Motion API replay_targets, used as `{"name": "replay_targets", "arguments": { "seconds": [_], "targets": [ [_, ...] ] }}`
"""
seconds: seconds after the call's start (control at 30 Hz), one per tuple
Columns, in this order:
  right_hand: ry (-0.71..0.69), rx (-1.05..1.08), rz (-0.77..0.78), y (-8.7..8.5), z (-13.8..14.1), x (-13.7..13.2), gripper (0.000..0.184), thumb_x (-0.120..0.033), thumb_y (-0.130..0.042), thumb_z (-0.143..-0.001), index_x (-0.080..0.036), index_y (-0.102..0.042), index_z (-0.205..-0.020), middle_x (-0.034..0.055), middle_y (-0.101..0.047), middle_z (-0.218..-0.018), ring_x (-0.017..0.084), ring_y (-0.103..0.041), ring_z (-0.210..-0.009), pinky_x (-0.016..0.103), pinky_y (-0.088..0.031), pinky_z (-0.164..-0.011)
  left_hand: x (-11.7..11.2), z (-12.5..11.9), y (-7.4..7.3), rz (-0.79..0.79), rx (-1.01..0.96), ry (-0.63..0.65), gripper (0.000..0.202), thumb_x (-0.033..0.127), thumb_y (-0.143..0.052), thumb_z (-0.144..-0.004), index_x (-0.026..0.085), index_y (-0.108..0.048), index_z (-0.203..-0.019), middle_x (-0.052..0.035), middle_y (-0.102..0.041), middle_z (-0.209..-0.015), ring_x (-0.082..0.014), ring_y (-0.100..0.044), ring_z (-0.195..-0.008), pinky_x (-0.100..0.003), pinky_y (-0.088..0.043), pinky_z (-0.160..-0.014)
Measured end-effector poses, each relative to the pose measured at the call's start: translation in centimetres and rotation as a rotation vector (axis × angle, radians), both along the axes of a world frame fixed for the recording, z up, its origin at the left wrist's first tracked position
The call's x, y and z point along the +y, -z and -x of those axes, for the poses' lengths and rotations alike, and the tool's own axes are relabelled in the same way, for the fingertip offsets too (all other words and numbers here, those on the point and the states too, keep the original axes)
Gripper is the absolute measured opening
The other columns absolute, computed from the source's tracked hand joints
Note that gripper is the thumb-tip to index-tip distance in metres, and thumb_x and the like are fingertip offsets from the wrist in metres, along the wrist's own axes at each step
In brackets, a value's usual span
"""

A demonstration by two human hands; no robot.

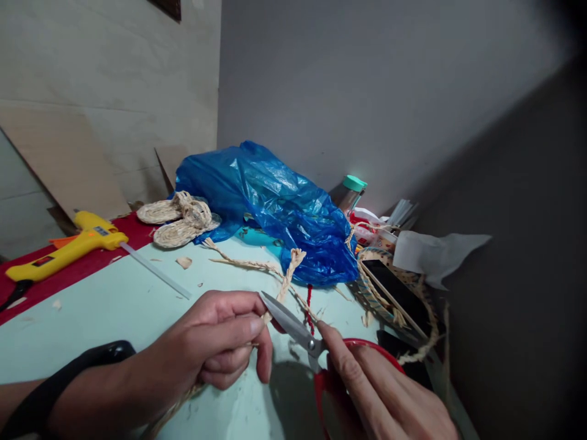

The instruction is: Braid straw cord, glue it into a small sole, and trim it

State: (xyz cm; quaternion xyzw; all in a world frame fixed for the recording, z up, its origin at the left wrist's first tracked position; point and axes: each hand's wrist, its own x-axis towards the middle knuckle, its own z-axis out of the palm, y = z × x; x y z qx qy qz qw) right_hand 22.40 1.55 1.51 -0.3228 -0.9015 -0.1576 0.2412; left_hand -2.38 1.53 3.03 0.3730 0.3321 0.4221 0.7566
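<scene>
My left hand (pixel 220 342) pinches a braided straw cord (pixel 290 275), whose frayed end sticks up beyond the fingers. More of the cord trails below the left wrist. In my right hand (pixel 376 385) is a pair of red-handled scissors (pixel 293 327), the fingers around the handles. The blades point up and left, and their tips lie right beside the cord at my left fingertips. Whether the blades touch the cord I cannot tell. Behind them a thinner straw braid (pixel 247 264) lies on the pale table (pixel 137 318).
A yellow glue gun (pixel 68 247) lies at the left on red cloth, its glue stick reaching over the table. Small woven straw slippers (pixel 181 220) rest by a blue plastic bag (pixel 261 195). To the right, a phone (pixel 394 293) lies on a woven basket (pixel 369 260) near a green-lidded bottle (pixel 351 190).
</scene>
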Motion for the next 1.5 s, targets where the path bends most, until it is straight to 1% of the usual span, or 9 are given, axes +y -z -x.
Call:
{"name": "replay_targets", "arguments": {
  "seconds": [0.17,0.27,0.37,0.47,0.6,0.77,1.0,1.33,1.5],
  "targets": [
    [-0.066,0.051,0.036,0.6,-0.2,0.6,0.067,-0.011,-0.058,-0.088,-0.015,-0.037,-0.152,0.0064,-0.071,-0.078,0.016,-0.067,-0.058,0.022,-0.052,-0.051,0.0,0.2,0.1,0.013,0.012,0.043,0.016,0.026,-0.059,-0.091,0.013,-0.067,-0.087,-0.0048,-0.066,-0.065,-0.0025,-0.017,-0.041,-0.019,-0.011,-0.039],
    [0.046,0.294,0.142,0.4,0.2,0.3,0.047,-0.015,-0.056,-0.088,-0.023,-0.056,-0.135,0.0075,-0.074,-0.091,0.017,-0.072,-0.067,0.021,-0.055,-0.055,-0.1,0.3,0.1,0.046,0.056,0.088,0.019,0.030,-0.060,-0.090,0.014,-0.065,-0.082,0.0034,-0.050,-0.052,-0.0035,-0.015,-0.042,-0.019,-0.009,-0.039],
    [0.203,0.644,0.479,-0.5,1.0,0.0,0.028,-0.027,-0.063,-0.089,-0.024,-0.062,-0.117,0.0050,-0.074,-0.089,0.017,-0.072,-0.067,0.020,-0.057,-0.056,-0.1,0.2,0.1,0.069,0.076,0.155,0.026,0.037,-0.063,-0.087,0.016,-0.060,-0.072,0.0100,-0.030,-0.043,-0.0042,-0.012,-0.038,-0.020,-0.008,-0.037],
    [0.262,0.956,0.909,-1.5,2.0,-0.1,0.027,-0.042,-0.071,-0.085,-0.024,-0.064,-0.104,0.0012,-0.072,-0.082,0.014,-0.068,-0.062,0.019,-0.055,-0.054,-0.4,-0.1,0.2,0.117,0.097,0.256,0.032,0.042,-0.060,-0.088,0.017,-0.060,-0.068,0.0100,-0.030,-0.040,-0.0048,-0.012,-0.035,-0.022,-0.011,-0.037],
    [0.081,1.123,1.283,-1.5,2.9,0.2,0.036,-0.039,-0.081,-0.076,-0.023,-0.063,-0.102,0.0004,-0.070,-0.085,0.013,-0.066,-0.066,0.018,-0.053,-0.057,-0.9,-0.4,0.7,0.187,0.136,0.379,0.039,0.048,-0.058,-0.086,0.018,-0.056,-0.062,0.0076,-0.031,-0.039,-0.0074,-0.019,-0.035,-0.025,-0.012,-0.038],
    [-0.119,1.230,1.503,-0.4,3.1,0.4,0.041,-0.036,-0.079,-0.080,-0.024,-0.058,-0.113,-0.0001,-0.068,-0.087,0.006,-0.053,-0.050,0.017,-0.043,-0.046,-1.1,-0.8,0.9,0.271,0.179,0.406,0.037,0.049,-0.061,-0.083,0.020,-0.055,-0.061,0.0063,-0.035,-0.042,-0.0081,-0.023,-0.039,-0.024,-0.016,-0.041],
    [-0.073,1.255,1.467,-0.6,3.1,0.2,0.043,-0.032,-0.083,-0.077,-0.023,-0.059,-0.112,-0.0026,-0.066,-0.082,0.006,-0.056,-0.057,0.016,-0.043,-0.051,-0.6,-1.3,0.5,0.100,0.291,0.323,0.025,0.041,-0.071,-0.078,0.019,-0.061,-0.083,0.0024,-0.062,-0.055,-0.0070,-0.044,-0.041,-0.018,-0.029,-0.043],
    [-0.012,1.255,1.420,-0.2,3.0,-0.1,0.046,-0.036,-0.083,-0.077,-0.026,-0.057,-0.114,-0.0060,-0.061,-0.074,0.005,-0.052,-0.055,0.016,-0.040,-0.050,-1.1,-1.2,0.6,0.040,0.256,0.219,0.025,0.038,-0.065,-0.088,0.016,-0.064,-0.078,-0.0020,-0.070,-0.064,-0.0069,-0.054,-0.045,-0.020,-0.039,-0.051],
    [0.200,1.159,1.063,-1.2,3.1,-0.4,0.037,-0.042,-0.078,-0.080,-0.025,-0.060,-0.107,-0.0043,-0.060,-0.073,0.008,-0.052,-0.055,0.017,-0.040,-0.046,-0.9,-1.3,1.2,0.080,0.115,0.117,0.022,0.033,-0.064,-0.091,0.014,-0.066,-0.082,-0.0005,-0.065,-0.061,-0.0027,-0.035,-0.042,-0.016,-0.026,-0.043]
  ]
}}
